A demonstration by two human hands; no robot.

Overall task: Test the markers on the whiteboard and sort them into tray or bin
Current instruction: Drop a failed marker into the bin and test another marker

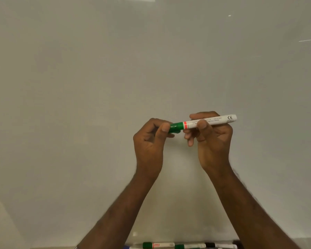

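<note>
I hold a white marker (217,120) with a green cap (175,127) level in front of the whiteboard (97,87). My right hand (211,141) grips the white barrel near its middle. My left hand (151,141) pinches the green cap at the marker's left end. The cap sits on the barrel, against a red band. The board's surface around my hands shows no marks.
Along the bottom edge several more markers lie in a row: a green-capped one (158,245), another green-capped one (189,246) and a black-capped one (220,245). A faint white streak (309,40) shows at the board's upper right.
</note>
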